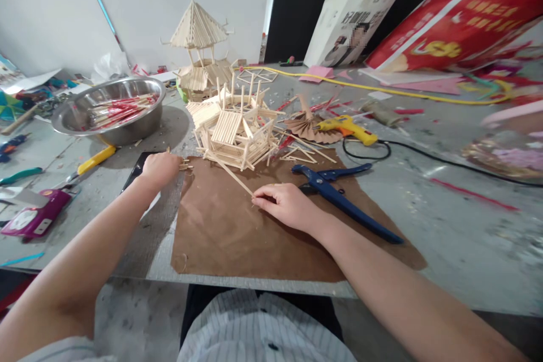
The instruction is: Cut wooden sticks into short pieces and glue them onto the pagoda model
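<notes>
My right hand (286,203) pinches the near end of a thin wooden stick (237,180) above the brown mat (220,237). The stick's far end reaches the base of a half-built wooden stick model (237,130), with open frames and upright posts. My left hand (160,171) is closed at the mat's left edge, beside a dark flat object (136,168). Short wooden sticks (185,164) poke out at its fingertips; the fingers partly hide them. Right of my right hand lies a blue-handled cutter (339,195).
Behind stands a roofed stick pavilion (198,31). At left are a steel bowl (139,119) of red-tipped sticks, a yellow-handled knife (97,159) and a purple device (38,215). A yellow glue gun (350,128) trails a black cord (445,164) rightward. Bags (356,11) stand behind.
</notes>
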Demonstrator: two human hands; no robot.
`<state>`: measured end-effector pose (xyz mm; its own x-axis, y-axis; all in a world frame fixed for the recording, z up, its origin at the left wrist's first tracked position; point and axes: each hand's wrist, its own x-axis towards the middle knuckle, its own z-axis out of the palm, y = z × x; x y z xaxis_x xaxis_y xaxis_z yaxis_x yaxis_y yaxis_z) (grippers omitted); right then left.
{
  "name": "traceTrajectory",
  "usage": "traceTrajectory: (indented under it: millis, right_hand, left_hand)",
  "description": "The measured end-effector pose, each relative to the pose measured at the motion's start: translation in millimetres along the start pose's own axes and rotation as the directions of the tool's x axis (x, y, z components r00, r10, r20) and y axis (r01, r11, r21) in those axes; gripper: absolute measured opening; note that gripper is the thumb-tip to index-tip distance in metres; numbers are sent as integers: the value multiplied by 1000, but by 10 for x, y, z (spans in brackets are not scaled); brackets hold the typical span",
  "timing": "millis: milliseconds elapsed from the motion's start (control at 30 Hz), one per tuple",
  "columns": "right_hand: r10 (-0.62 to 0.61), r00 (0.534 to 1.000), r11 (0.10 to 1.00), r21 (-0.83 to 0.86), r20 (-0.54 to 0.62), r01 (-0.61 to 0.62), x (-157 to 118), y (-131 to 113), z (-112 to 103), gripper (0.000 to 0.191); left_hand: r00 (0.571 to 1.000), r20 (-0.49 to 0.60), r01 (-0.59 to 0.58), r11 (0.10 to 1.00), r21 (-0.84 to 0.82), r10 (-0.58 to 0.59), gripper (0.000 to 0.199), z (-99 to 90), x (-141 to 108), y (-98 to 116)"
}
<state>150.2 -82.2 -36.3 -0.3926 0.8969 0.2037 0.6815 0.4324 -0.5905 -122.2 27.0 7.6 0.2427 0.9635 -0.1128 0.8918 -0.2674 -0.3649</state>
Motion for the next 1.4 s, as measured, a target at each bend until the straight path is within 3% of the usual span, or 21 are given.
traceTrajectory:
  millis: [100,200,267,333,433,500,567,633,733,800,900,1067,1167,1267,1400]
  right_hand:
    - [3,1000,1000,7,5,-3,0,-5,-1,19]
    - [18,1000,999,29,-17,-17,0,-18,-7,19]
    - [23,998,998,58,-59,-19,5,-27,-16,19]
    - [12,992,995,96,-125,0,13,-28,-22,18]
    - [42,977,982,190,-209,-2,28,-6,-19,18]
    - [124,972,958,278,-199,-65,38,17,-10,19]
    - [207,967,920,367,-149,-140,45,37,-3,22]
    - [250,961,876,450,-116,-174,49,47,-6,26]
    - [259,959,839,519,-114,-165,51,43,-28,27]
    - [242,962,856,493,-123,-153,52,36,-48,24]
    - [215,964,907,398,-158,-138,54,35,-70,18]
    - [205,960,923,363,-190,-126,62,48,-66,19]
    - [202,962,917,381,-183,-121,62,42,-57,20]
    - [191,966,922,369,-173,-116,56,24,-61,20]
    - [162,973,941,324,-166,-101,46,1,-75,16]
  left_hand:
    - [1000,-18,13,998,-54,-14,35,-39,-23,-58]
    - [990,-106,78,984,-159,-95,41,-132,-101,-101]
    - [977,-169,75,951,-301,-130,48,-233,-186,-65]
    - [973,-205,-4,874,-486,-110,49,-344,-288,56]
    - [966,-258,-176,702,-690,-11,38,-458,-425,389]
    - [953,-270,-297,581,-758,135,28,-463,-472,667]
    - [924,-311,-376,388,-842,220,20,-418,-467,939]
    - [925,-315,-356,191,-915,213,17,-351,-420,1168]
    - [956,-219,-211,-61,-976,194,24,-266,-327,1385]
    - [947,-187,-150,-155,-977,263,27,-229,-290,1437]
    - [926,-214,-173,-153,-973,312,26,-180,-289,1413]
    - [949,-275,-289,74,-954,155,25,-99,-355,1334]
    - [938,-343,-347,178,-921,55,24,-90,-379,1331]
    - [923,-385,-383,151,-912,15,22,-97,-373,1342]
    - [955,-293,-294,10,-956,46,23,-82,-355,1364]
